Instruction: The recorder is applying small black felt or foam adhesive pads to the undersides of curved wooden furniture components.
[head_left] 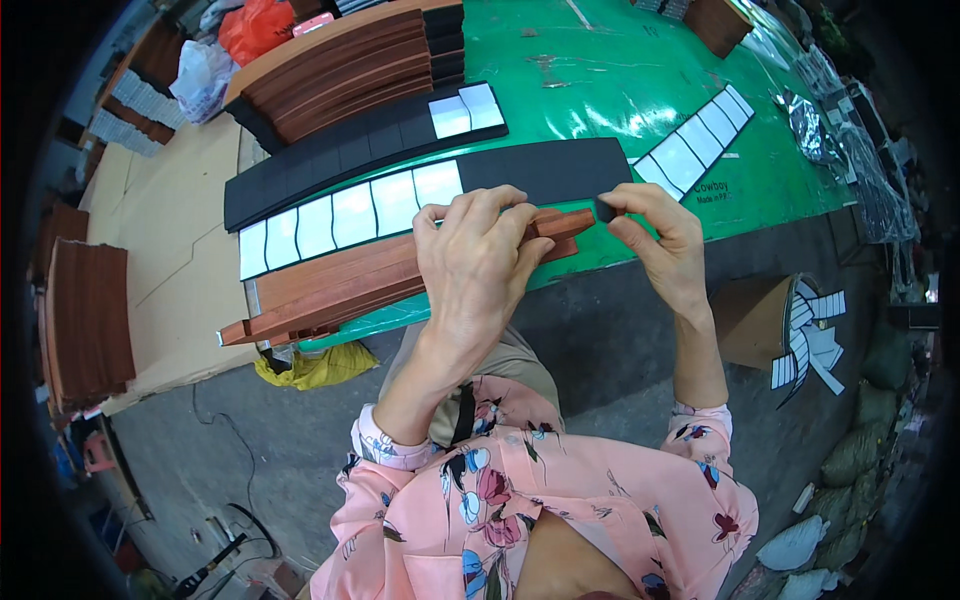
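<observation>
A: Where is the small dark piece (605, 209)?
B: Pinched between thumb and forefinger of the right hand (662, 235), just beside the end of the reddish-brown wooden pieces (350, 275), by the near edge of the tabletop (560, 90).
A: Left hand (470, 235)?
B: Curled over those pieces; how firmly, cannot tell. Behind lies a black strip (535, 175), part faced in white.
A: Surface, room?
B: Green, glossy, scuffed; tan board (150, 225) at left end. Brown stack (350, 75) toward far side, left. Grey floor (600, 320) below; carton (745, 320) of white strips (802, 345) off the near edge, right.
A: Edges, clearance?
B: Wooden pieces follow near edge. Open green behind black strip's right end. White-panelled strip (690, 150) slants rightward; silver wrap (808, 130) along right edge.
</observation>
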